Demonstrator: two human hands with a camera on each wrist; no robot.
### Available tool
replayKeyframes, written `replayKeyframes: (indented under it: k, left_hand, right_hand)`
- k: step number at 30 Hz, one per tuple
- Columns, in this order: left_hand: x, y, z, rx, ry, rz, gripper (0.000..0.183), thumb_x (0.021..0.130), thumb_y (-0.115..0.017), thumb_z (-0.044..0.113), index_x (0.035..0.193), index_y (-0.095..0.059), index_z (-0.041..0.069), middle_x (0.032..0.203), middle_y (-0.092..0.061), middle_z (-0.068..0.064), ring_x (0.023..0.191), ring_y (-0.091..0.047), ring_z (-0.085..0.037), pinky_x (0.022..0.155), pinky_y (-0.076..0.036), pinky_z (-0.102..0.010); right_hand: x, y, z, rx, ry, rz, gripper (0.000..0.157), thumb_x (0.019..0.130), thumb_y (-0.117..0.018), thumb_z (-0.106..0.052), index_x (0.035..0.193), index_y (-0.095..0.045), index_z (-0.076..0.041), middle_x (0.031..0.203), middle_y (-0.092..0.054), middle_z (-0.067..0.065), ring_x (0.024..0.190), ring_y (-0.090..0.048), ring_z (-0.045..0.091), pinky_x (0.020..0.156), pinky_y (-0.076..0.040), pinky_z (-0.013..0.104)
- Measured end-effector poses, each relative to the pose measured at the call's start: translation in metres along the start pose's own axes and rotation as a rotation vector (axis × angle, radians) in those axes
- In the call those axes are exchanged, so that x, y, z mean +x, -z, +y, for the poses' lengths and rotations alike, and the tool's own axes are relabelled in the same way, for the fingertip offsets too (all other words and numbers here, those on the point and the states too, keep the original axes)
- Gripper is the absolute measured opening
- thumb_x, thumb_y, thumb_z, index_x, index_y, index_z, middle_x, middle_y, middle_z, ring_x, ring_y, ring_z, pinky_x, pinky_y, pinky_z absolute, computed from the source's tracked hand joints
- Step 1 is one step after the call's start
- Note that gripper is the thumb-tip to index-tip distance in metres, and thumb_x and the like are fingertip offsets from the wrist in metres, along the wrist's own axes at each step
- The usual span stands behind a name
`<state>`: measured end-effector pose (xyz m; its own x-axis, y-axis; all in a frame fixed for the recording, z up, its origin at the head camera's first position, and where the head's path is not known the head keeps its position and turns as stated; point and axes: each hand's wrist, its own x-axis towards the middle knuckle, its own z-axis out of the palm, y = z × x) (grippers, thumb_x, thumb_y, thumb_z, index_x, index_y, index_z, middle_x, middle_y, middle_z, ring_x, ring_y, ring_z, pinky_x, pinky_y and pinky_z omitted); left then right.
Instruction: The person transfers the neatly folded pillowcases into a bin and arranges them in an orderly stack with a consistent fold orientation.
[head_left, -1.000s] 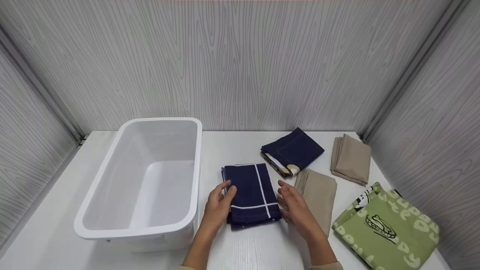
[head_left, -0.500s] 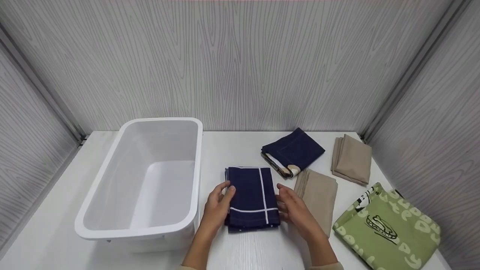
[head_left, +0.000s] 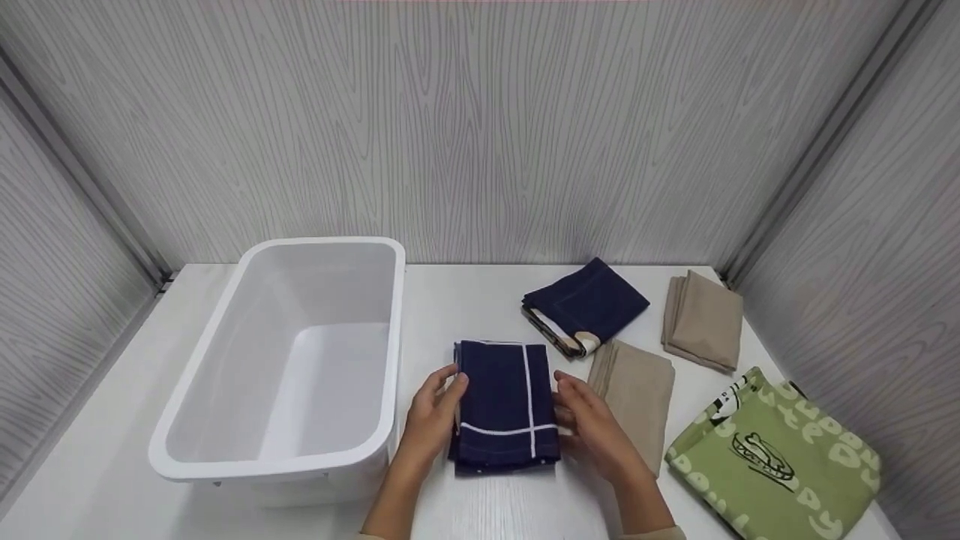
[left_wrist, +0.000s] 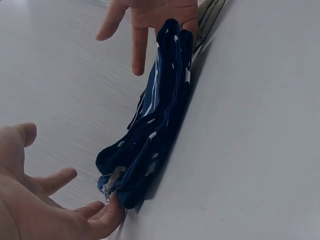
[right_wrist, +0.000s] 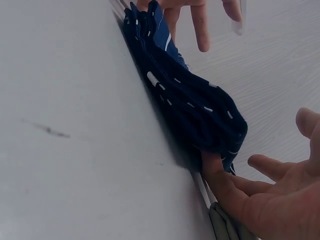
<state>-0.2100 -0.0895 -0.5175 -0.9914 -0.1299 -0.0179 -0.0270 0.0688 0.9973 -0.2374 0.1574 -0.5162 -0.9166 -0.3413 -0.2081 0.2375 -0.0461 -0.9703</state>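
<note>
A folded navy cloth [head_left: 495, 397] with crossing white lines lies on the table between the two hands. My left hand [head_left: 433, 416] is at its left edge, fingers spread, with a fingertip touching the fold. A small zipper pull [left_wrist: 107, 194] shows at that end in the left wrist view. On the opposite side, my right hand [head_left: 594, 427] has its fingers loosely extended against the right edge. The right wrist view shows one finger [right_wrist: 212, 162] tucked at the underside of the layered cloth [right_wrist: 185, 100]. Neither hand's thumb closes over the cloth.
A deep white tub [head_left: 397, 315] stands to the left. Right of the hands lie a navy cloth [head_left: 592, 296] with a patterned edge, a beige folded cloth [head_left: 641, 390], another beige folded cloth [head_left: 709, 319], and a green printed cloth [head_left: 780, 457]. Grey wood-grain panels [head_left: 480, 135] surround the table.
The striped navy cloth has shifted slightly toward the person and turned straighter between the hands. Both hands stay at its sides, nearly in the same place.
</note>
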Motion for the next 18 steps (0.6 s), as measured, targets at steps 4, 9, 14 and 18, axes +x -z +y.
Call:
replayKeyframes:
  k: [4,9,14,18]
  left_hand:
    - [0.0005,0.0004,-0.0006,-0.007,0.008,-0.011,0.057,0.102,-0.053,0.039,0.144,-0.048,0.0,0.15,-0.041,-0.027,0.136,-0.043,-0.045,0.109,-0.04,-0.055]
    - [0.0005,0.0011,-0.0004,-0.025,0.034,-0.037,0.059,0.102,-0.052,0.041,0.145,-0.046,0.001,0.145,-0.047,-0.026,0.134,-0.046,-0.041,0.106,-0.043,-0.052]
    - [-0.0007,0.0023,-0.0002,-0.091,0.078,-0.066,0.06,0.102,-0.052,0.041,0.146,-0.045,0.0,0.142,-0.049,-0.025,0.128,-0.051,-0.037,0.1,-0.049,-0.046]
    - [-0.0009,0.0031,-0.0015,-0.196,0.14,-0.096,0.06,0.102,-0.053,0.037,0.147,-0.042,-0.001,0.142,-0.048,-0.026,0.11,-0.062,-0.029,0.083,-0.056,-0.035]
  right_hand:
    - [0.0004,0.0001,0.0004,0.01,-0.004,0.005,0.073,0.105,-0.042,-0.049,0.158,-0.019,-0.005,0.15,-0.039,0.032,0.127,-0.056,0.035,0.095,-0.053,0.045]
    - [0.0008,-0.0005,0.0009,-0.002,0.003,0.014,0.073,0.104,-0.046,-0.048,0.157,-0.023,-0.003,0.15,-0.04,0.03,0.123,-0.058,0.033,0.094,-0.053,0.042]
    - [0.0011,0.0004,0.0007,0.016,-0.023,-0.002,0.073,0.102,-0.051,-0.048,0.157,-0.025,-0.006,0.155,-0.034,0.024,0.13,-0.051,0.039,0.099,-0.048,0.044]
    - [0.0011,0.0006,0.0018,-0.026,-0.034,0.023,0.071,0.101,-0.054,-0.046,0.156,-0.029,-0.008,0.154,-0.035,0.022,0.132,-0.048,0.039,0.104,-0.043,0.048]
